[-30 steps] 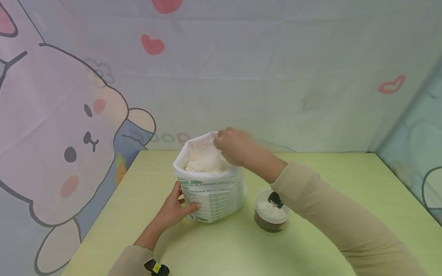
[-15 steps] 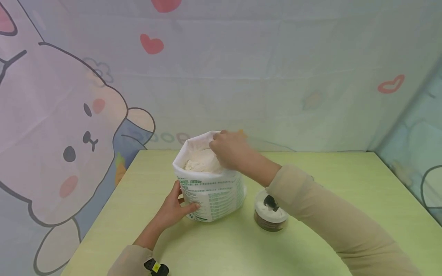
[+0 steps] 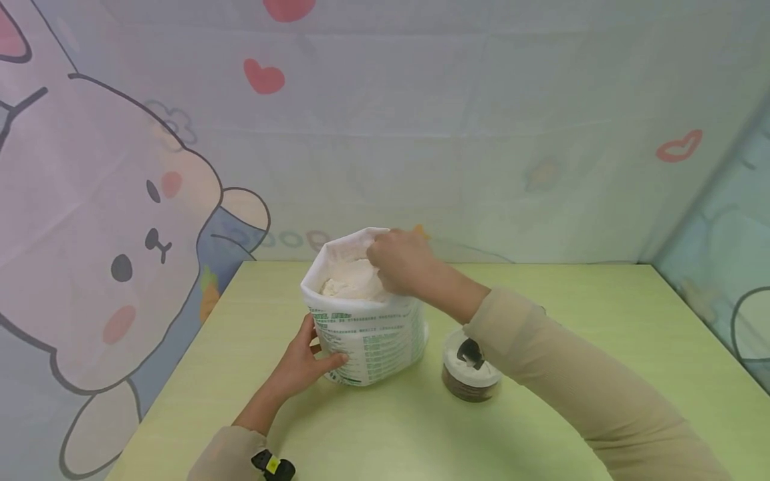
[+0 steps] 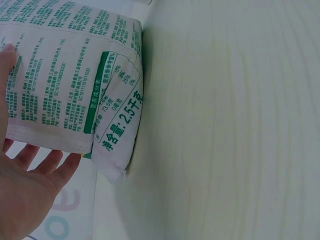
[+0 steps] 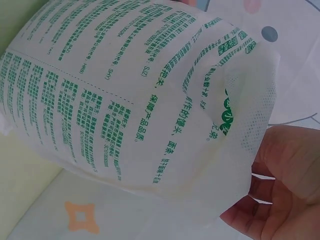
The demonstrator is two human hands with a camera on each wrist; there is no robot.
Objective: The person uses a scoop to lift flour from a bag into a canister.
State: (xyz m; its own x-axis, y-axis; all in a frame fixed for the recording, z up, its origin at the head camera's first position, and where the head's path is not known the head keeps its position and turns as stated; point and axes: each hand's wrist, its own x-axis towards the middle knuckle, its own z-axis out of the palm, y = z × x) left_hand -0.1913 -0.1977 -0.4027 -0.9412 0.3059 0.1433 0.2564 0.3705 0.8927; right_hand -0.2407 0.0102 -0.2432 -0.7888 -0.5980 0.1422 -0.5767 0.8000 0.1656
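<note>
A white bag of flour (image 3: 367, 341) with green print stands on the table, its mouth wide and its edge turned down. Pale flour (image 3: 351, 280) shows inside. My left hand (image 3: 303, 364) grips the bag low on its left side. In the left wrist view, the thumb lies on the printed face and the fingers (image 4: 65, 170) reach around behind. At the far right of the mouth, my right hand (image 3: 400, 260) has curled fingers and overlaps the opening. The right wrist view shows its fingers (image 5: 260, 192) right at the bag's edge; I cannot tell what they hold.
A round tub (image 3: 470, 391) with brownish sides and white contents stands right of the bag, under my right forearm. The pale green table (image 3: 397, 441) meets a printed cloth backdrop (image 3: 481, 100) at its far edge.
My right hand has dropped slightly, moving left over the bag's mouth, and is almost still over the last half second. The left hand and the bag have not moved visibly.
</note>
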